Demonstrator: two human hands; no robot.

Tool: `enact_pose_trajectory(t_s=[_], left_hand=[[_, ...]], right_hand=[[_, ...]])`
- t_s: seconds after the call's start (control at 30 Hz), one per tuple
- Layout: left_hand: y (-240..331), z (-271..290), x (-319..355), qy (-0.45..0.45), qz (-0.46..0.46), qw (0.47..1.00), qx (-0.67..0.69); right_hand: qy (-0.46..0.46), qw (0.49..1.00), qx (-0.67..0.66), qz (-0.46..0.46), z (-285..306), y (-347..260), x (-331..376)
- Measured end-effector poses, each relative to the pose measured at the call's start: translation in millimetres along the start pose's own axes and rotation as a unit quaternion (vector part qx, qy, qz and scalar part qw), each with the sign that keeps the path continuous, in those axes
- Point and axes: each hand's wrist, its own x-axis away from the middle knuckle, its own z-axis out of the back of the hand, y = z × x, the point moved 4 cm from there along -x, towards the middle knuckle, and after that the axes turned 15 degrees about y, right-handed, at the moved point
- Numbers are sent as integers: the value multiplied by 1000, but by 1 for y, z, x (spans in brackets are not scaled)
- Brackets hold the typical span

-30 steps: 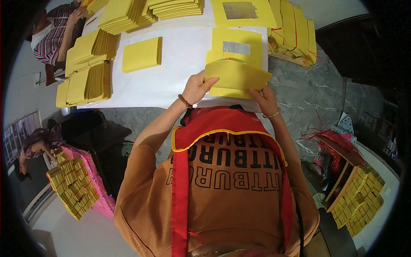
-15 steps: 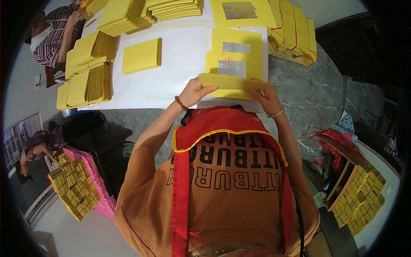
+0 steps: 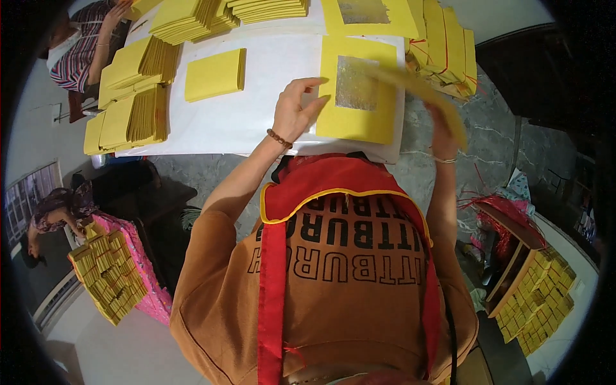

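My left hand is over the white tabletop with thumb and fingers apart, holding nothing. Its fingertips are at the left edge of a flat yellow paper sheet that bears a silver patch. Off the table's right side, my right hand grips a yellow paper sheet, which is bent and smeared by motion. That paper's far end hangs over the right part of the silver patch; some of the right fingers are hidden behind it.
Folded yellow paper stacks line the white table's left side, with one folded bundle nearby. Another silver-patched sheet lies beyond, beside tied bundles. A co-worker sits at the far left; another person is lower left.
Both hands held the folded-over sheet at the table's front edge. My left hand has let go and moved up; my right has swung it right, uncovering the flat sheet with one silver patch.
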Motion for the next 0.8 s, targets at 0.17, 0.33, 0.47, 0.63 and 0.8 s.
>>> enact_pose_trajectory(t_s=[0.17, 0.33, 0.47, 0.63, 0.8], left_hand=[[27, -33, 22, -175, -227, 949, -134], [20, -40, 30, -216, -278, 911, -215], [17, -39, 23, -233, -281, 909, -203], [12, -35, 12, -237, -265, 923, -149], [9, -3, 1, 13, -44, 999, 22]], right_hand=[[226, 951, -179, -113, 37, 4, -28], [236, 944, -199, -114, 46, 7, -22], [246, 938, -207, -129, 45, 6, -17], [243, 941, -199, -128, 41, 0, -16], [248, 937, -209, -131, 44, 4, -11]])
